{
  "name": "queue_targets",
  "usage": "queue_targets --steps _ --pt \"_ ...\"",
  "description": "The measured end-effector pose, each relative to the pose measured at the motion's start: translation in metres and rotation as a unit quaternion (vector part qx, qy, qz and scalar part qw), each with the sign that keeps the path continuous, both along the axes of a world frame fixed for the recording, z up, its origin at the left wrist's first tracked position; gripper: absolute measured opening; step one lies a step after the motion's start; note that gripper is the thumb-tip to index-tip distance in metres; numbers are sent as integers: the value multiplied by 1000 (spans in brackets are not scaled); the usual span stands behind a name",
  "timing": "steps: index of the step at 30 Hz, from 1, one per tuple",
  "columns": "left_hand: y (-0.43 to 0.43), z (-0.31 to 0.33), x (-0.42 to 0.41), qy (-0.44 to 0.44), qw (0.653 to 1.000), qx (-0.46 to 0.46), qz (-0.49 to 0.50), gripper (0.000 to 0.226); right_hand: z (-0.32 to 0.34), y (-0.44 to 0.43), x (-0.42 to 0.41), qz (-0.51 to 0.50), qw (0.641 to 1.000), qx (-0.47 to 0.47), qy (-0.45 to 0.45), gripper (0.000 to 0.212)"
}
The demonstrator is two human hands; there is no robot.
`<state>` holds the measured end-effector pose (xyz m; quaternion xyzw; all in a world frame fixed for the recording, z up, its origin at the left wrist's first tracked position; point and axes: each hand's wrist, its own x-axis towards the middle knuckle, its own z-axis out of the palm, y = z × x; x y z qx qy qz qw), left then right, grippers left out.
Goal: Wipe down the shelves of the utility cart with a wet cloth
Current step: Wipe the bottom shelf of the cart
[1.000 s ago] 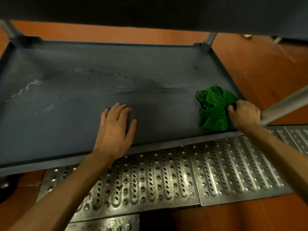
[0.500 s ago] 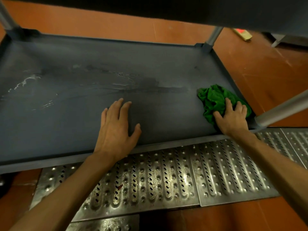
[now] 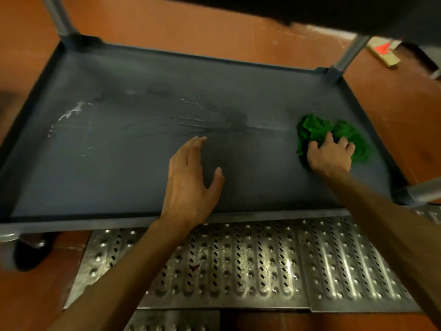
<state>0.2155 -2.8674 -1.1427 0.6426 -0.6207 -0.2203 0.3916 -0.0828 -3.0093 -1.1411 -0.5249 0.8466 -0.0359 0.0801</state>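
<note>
The cart's dark grey bottom shelf [image 3: 119, 177] fills the middle of the view, with wet streaks and a pale smear [image 3: 71, 112] toward its left. A crumpled green cloth [image 3: 312, 130] lies on the shelf's right side, away from the near right corner. My right hand [image 3: 330, 155] presses down on the cloth, fingers spread over it. Near the shelf's front edge, my left hand [image 3: 191, 185] rests flat on the surface, fingers apart, holding nothing.
The upper shelf [image 3: 310, 8] overhangs the top of the view. Metal posts stand at the far left [image 3: 59, 17], far right [image 3: 346, 56] and near right [image 3: 424, 192] corners. Perforated metal floor plates [image 3: 238, 263] lie below the front edge. A caster [image 3: 31, 252] shows lower left.
My right hand shifted from gripping the cloth's edge at the near right corner to pressing on top of it, and moved it away from the corner. The left hand stayed put.
</note>
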Motion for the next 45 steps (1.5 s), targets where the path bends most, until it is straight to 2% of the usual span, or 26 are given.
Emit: queue_targets --steps 3,9,13,16,29,36,45 --pt "3 7 24 8 999 -6 32 62 -2 -12 27 28 1000 -3 1 65" --pt "15 12 95 -45 991 -50 113 51 -3 -26 90 72 997 -7 -5 65" --pt "26 -1 131 -74 987 -22 139 51 -2 -31 131 107 994 -14 -18 65" --pt "29 -8 137 -44 986 2 160 52 -4 -33 168 134 990 -20 -26 64" --pt "29 -7 131 41 976 -58 204 61 -1 -44 322 178 979 -23 -95 60" --pt "29 -10 130 38 975 -93 197 64 4 -27 397 326 937 -14 -121 59" --pt "30 -9 130 -7 969 -116 218 70 7 0 425 522 842 -3 -138 47"
